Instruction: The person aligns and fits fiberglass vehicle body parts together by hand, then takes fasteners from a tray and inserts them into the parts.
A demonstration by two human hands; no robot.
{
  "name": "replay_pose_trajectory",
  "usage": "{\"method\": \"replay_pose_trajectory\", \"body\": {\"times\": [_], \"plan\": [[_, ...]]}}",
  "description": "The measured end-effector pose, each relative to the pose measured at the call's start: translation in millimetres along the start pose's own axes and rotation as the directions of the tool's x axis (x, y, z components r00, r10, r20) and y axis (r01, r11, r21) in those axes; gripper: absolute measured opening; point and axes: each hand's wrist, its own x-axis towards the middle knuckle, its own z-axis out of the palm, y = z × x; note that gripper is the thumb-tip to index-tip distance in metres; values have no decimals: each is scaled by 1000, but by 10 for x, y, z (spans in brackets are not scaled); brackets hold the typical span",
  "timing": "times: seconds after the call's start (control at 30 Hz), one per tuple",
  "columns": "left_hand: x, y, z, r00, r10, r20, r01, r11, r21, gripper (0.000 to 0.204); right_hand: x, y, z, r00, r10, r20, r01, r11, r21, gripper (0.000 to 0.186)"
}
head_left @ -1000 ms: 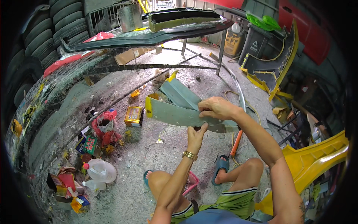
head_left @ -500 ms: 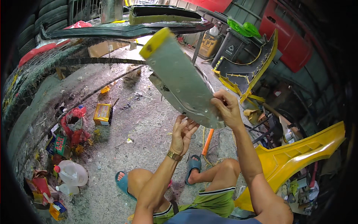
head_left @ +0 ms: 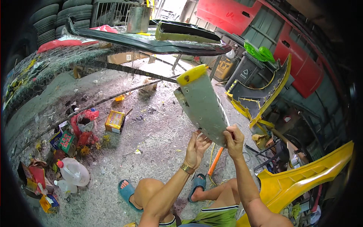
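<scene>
Since half a second ago the panel has tipped more upright, its yellow tip now pointing up and slightly left, and both hands sit lower on it.

Going by size: a long black bumper lies across a rack at the far edge of the floor, with tyres stacked at the far left corner. A yellow fender fills the near right corner, and a black and yellow bumper stands along the right edge, close to the panel's right side. Open room lies left of the panel, over bare concrete.

The grey-green panel is held up in the air above the floor's middle, in front of the person's knees, free of everything else. Its lower edge rests in the hands.

The right hand clamps the panel's lower right corner, fingers curled over the edge. The left hand has its fingers spread apart, tips against the lower edge from beneath, not closed on it.

Smaller things: a jug near the left edge, a yellow box left of centre, and an orange handle on the floor under the hands.
</scene>
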Motion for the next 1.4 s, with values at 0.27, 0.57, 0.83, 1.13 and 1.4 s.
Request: {"method": "replay_pose_trajectory", "body": {"times": [0.27,0.57,0.83,1.13,1.4], "plan": [[26,-2,-37,999,39,24,-41,993,112,42,-96,108,184,996,-89,27,92,990,-107,10],[134,-39,19,974,157,-164,-76,906,416,42,-124,169,196,1000,3,31,1,993,-122,14],[177,53,-160,967,217,-133,-111,831,546,42,72,-205,144,995,19,93,1,978,-207,28],[35,-41,-193,989,149,-23,-118,858,500,50,685,-617,658,996,-28,90,51,966,-254,27],[-62,-3,-24,995,78,-62,-48,919,392,46,536,-497,766,998,-64,-21,61,991,-118,19]]}}
